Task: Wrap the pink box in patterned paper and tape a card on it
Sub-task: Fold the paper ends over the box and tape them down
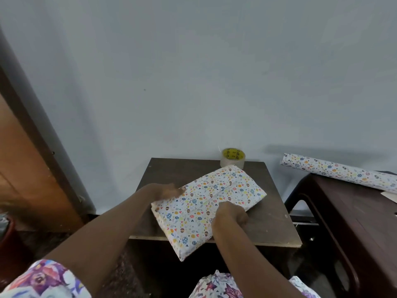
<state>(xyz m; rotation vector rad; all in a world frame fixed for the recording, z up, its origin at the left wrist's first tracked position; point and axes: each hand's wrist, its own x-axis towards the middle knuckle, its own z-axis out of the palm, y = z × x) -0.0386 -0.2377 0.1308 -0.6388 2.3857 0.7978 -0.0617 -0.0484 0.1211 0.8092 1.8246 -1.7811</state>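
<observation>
With left hand [165, 191] set against the upper-left long side and right hand [231, 214] curled over the lower-right long side, held the wrapped box [206, 208] from both flanks, hands apart with the box's width between them. Could not read the left fingers through blur: pressing or gripping, undecided. Lay flat on the small dark table [270, 224], near corner overhanging the front edge, fully covered in patterned paper, seam running lengthwise along the top face. Pointed with long axis diagonal: near end toward the lower left of the view, far end toward the upper right, close to the tape roll [232, 158] at the table's back edge. Judged light and stiff underneath, yet thin-skinned: paper smooth, probably slippery, prone to creasing or tearing at the corners. Best taken by the two long sides, palms flat, clear of the seam and folded ends. Elsewhere: paper roll [337, 172] on the side table [354, 222], well apart. Showed no card on the box.
</observation>
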